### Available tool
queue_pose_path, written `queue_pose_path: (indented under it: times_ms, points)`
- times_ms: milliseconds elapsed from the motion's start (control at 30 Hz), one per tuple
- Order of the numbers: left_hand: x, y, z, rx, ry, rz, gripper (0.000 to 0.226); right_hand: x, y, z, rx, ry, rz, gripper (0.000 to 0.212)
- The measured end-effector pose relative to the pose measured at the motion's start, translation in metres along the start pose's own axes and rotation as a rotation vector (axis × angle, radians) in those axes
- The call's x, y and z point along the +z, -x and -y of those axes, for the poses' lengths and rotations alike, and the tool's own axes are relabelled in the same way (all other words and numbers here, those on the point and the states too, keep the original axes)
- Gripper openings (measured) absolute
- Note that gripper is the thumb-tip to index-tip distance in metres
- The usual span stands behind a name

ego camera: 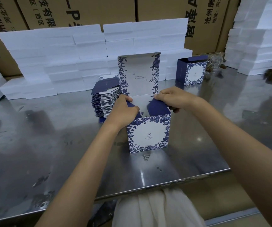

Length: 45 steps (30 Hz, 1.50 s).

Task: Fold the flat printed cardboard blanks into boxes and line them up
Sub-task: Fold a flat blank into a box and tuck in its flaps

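A white box with blue floral print [149, 135] stands upright on the steel table [50, 136], its lid raised behind it. My left hand [123, 109] grips the navy left side flap at the box's top. My right hand [173, 98] pinches the navy right side flap. Both flaps lean inward over the open top. A stack of flat blanks [105, 99] lies just left of the box. A folded box [191, 71] stands at the back right.
White foam blocks [76, 61] are stacked along the back, with more at the right [259, 43]. Brown shipping cartons [76, 12] rise behind them. A clear jar [215, 64] sits beside the folded box. The table's front edge runs close to my body.
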State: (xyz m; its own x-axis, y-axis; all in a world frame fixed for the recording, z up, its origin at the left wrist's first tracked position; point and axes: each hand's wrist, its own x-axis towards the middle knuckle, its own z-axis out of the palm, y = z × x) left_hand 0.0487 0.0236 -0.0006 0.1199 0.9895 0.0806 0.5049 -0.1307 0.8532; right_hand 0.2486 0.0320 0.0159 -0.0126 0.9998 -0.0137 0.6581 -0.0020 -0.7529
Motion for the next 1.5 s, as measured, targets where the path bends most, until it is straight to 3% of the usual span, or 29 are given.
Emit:
queue_pose_path:
  times_ms: [100, 200, 333, 433, 567, 633, 700, 800, 833, 900, 1000, 1200, 1333, 1500]
  points:
    - [0.001, -0.001, 0.001, 0.111, 0.016, -0.163, 0.017, 0.002, 0.007, -0.006, -0.033, -0.108, -0.165, 0.036]
    - [-0.003, -0.004, -0.004, 0.147, 0.259, -0.365, 0.017, 0.002, 0.007, -0.008, -0.065, -0.393, -0.235, 0.025]
    - [-0.011, -0.007, -0.009, 0.101, 0.384, -0.314, 0.031, -0.001, 0.007, 0.0, -0.097, -0.679, -0.124, 0.033]
    - [-0.014, -0.004, -0.011, 0.069, 0.518, -0.275, 0.032, 0.001, 0.01, 0.003, -0.092, -0.759, -0.106, 0.045]
    - [-0.016, 0.001, -0.005, 0.045, 0.505, -0.252, 0.057, 0.005, 0.01, 0.002, -0.042, -0.665, -0.157, 0.053]
    - [-0.018, 0.003, 0.002, 0.086, 0.388, -0.199, 0.047, 0.006, 0.01, -0.002, -0.01, -0.486, -0.175, 0.051]
    - [-0.02, 0.002, 0.009, 0.152, 0.256, -0.15, 0.033, 0.006, 0.01, -0.008, -0.01, -0.329, -0.154, 0.034]
    - [-0.022, -0.002, 0.008, 0.167, 0.229, -0.101, 0.007, 0.003, 0.006, -0.005, -0.038, -0.227, -0.134, 0.017]
    - [-0.023, -0.004, 0.005, 0.142, 0.237, -0.085, 0.012, 0.003, 0.003, 0.0, -0.051, -0.206, -0.135, 0.02]
    - [-0.025, -0.013, -0.002, 0.039, 0.255, -0.028, 0.023, 0.006, -0.005, 0.011, -0.066, -0.235, -0.11, 0.022]
    - [-0.023, -0.021, -0.018, -0.068, 0.183, 0.027, 0.016, 0.012, -0.013, 0.028, -0.03, -0.181, -0.064, 0.013]
    - [-0.008, -0.031, -0.02, -0.091, 0.184, -0.012, 0.01, 0.031, -0.018, 0.034, 0.039, -0.173, -0.039, 0.01]
    - [-0.002, -0.035, -0.013, -0.125, 0.228, -0.034, 0.021, 0.033, -0.022, 0.03, 0.073, -0.242, -0.088, 0.036]
    - [0.006, -0.038, -0.011, -0.041, 0.178, -0.086, 0.017, 0.031, -0.02, 0.032, 0.095, -0.251, -0.105, 0.012]
